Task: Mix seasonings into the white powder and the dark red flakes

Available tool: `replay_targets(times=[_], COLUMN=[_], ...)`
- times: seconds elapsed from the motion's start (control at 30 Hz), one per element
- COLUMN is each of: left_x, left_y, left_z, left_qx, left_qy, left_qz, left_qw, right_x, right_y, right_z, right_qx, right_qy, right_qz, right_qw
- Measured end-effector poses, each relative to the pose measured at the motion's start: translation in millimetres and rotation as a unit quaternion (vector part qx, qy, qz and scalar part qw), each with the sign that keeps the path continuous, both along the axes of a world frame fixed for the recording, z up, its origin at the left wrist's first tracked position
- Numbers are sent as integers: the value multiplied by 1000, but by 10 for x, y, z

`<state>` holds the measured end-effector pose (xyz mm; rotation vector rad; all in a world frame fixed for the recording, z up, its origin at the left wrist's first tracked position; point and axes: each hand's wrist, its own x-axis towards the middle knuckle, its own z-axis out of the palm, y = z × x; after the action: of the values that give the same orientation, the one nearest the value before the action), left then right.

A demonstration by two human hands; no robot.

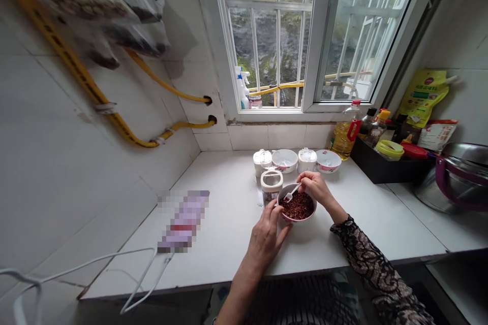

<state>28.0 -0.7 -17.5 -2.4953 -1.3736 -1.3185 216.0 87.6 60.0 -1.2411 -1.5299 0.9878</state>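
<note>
My left hand (267,231) grips the near left side of a small bowl (304,219), fingers and thumb around its rim. Dark red, coarse flakes (299,205), like crushed dried chili, fill much of the bowl. Pinched in my right hand (313,186) is a small white spoon (292,193), its scoop low over the flakes at the bowl's left part. Just behind my left fingertips stands a clear jar with a white-rimmed lid (271,180), touching or very close to the bowl. What lies inside that jar is hard to make out.
Behind stand two white-lidded jars (263,158) and two white bowls (328,161). An oil bottle (345,134) and a black box of seasonings (375,165) are at the back right, beside a steel pot (453,177). A white wire rack (147,277) juts in front left.
</note>
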Motion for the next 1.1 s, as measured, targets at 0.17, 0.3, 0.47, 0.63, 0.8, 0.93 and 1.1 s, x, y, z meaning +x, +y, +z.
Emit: replay_targets(times=[0.17,0.3,0.47,0.63,0.8,0.93,1.1], left_x=[5,6,8,7,2,-3,1], left_y=[1,-3,-7,-3,5,13,12], left_z=[-1,13,22,18,5,-21,-34], left_qx=[1,4,5,4,2,5,2], left_qy=[-5,-3,-4,0,1,-1,-5], left_qz=[1,2,-2,-2,2,2,2], left_qw=[1000,1000,1000,1000,1000,1000,1000], right_x=[-17,-15,25,45,-89,-247,-211], right_y=[-25,-17,19,54,11,-92,-141], right_z=[-34,-31,-9,17,59,85,115], right_qx=[67,36,-10,-4,146,327,403], right_qy=[-89,-61,22,64,46,-116,-196], right_qz=[-15,-9,5,-1,-57,-19,21], right_qw=[994,997,1000,998,987,938,894])
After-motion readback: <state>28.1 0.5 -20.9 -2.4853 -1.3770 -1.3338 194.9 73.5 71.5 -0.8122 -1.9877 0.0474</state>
